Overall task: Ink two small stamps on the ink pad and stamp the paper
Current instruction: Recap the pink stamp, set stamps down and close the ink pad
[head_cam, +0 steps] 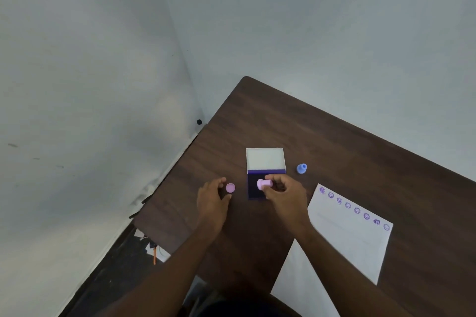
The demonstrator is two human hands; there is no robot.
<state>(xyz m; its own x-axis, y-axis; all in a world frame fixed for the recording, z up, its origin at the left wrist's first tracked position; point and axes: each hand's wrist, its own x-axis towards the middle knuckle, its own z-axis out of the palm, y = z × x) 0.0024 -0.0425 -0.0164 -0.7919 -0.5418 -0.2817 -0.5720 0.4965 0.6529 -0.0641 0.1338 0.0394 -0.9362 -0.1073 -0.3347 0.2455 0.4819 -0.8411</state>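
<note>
Head view is looking down on a dark table (334,136) set into a wall corner, its far corner pointing up and its left edge running close along the wall. Off that left edge, scraps (152,244) are lying on the dark floor.

Furthest left on the table, the left hand (212,201) is resting with fingers loosely curved around a pink cap (230,188), thumb and forefinger flanking it; whether they are touching it I cannot tell. Bare wood is lying open between this hand and the left edge.

Next, the ink pad (253,184) is sitting open, its white lid (265,158) standing back behind the dark pad. The right hand (282,192) is pinching a pink stamp (264,184) by its handle, holding it tipped sideways over the pad, with its round face pointing left.

A blue stamp (302,168) is standing upright just right of the lid, apart from both hands.

Further right, paper (353,244) is lying at an angle, a row of purple prints (356,210) running along its top edge, the sheet below them blank. Wide bare wood is stretching beyond it to the right.
</note>
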